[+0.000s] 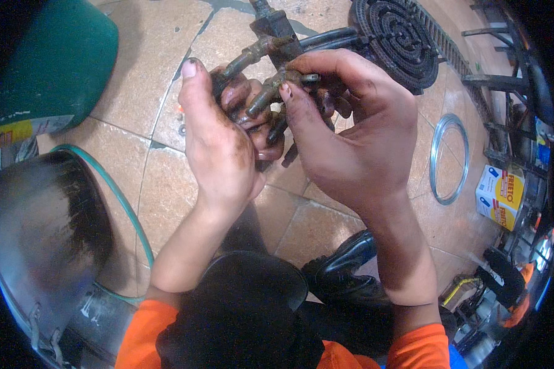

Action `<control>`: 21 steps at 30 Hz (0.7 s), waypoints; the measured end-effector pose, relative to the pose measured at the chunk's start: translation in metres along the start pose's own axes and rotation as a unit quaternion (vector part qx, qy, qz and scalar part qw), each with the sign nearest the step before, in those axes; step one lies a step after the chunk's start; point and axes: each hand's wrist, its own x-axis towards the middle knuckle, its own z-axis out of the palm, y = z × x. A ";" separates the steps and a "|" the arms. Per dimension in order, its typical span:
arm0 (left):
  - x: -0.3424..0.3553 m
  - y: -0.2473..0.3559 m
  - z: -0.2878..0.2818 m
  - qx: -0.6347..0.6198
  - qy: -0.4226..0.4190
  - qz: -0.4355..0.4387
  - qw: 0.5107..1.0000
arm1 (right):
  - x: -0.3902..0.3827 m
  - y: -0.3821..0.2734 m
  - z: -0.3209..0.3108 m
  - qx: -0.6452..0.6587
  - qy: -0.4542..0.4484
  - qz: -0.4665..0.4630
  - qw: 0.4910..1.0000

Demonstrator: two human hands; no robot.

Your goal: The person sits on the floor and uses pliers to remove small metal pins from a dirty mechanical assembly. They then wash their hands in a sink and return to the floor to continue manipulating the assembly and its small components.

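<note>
Greasy brass gas valves (pixel 266 98) sit between my two hands, joined to a dark metal pipe fitting (pixel 277 34). My left hand (pixel 218 147) is closed around the lower valve parts, thumb raised and fingers stained with grease. With its thumb and index finger, my right hand (pixel 357 132) pinches a small valve stem, and its other fingers curl behind, partly hidden. Beyond the hands lies a round black cast-iron burner (pixel 397 40) with ringed grooves. Dark tubes (pixel 329 40) run from the burner toward the fitting.
On the left stand a green tub (pixel 61 67) and a sooty metal pot (pixel 43 215), with a green hose (pixel 120 206) alongside. A silvery wire coil (pixel 436 160), a yellow-and-white box (pixel 500 197) and a black metal rack (pixel 505 83) are at right. My black boot (pixel 345 267) is below.
</note>
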 end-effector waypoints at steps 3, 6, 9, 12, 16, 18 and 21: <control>0.000 0.001 0.001 -0.006 0.014 -0.009 1.000 | 0.001 -0.002 0.001 0.012 -0.005 0.010 1.000; -0.001 0.002 0.005 0.008 0.027 -0.009 1.000 | 0.002 -0.003 0.001 0.027 -0.004 0.024 0.999; -0.001 0.003 0.005 0.016 0.034 0.001 0.999 | 0.002 -0.004 -0.001 0.036 -0.010 0.054 0.998; -0.001 -0.001 0.004 0.049 0.045 0.029 0.997 | 0.001 -0.002 -0.005 0.012 -0.033 0.066 0.997; 0.000 -0.006 0.005 0.075 0.061 0.052 0.994 | 0.003 0.000 -0.005 0.059 -0.023 0.046 0.997; 0.000 -0.006 0.008 0.079 0.069 0.062 0.993 | 0.004 -0.003 -0.005 0.087 -0.008 0.048 0.995; -0.002 -0.005 0.010 0.087 0.071 0.060 0.992 | 0.001 0.002 -0.009 0.092 -0.036 0.068 0.993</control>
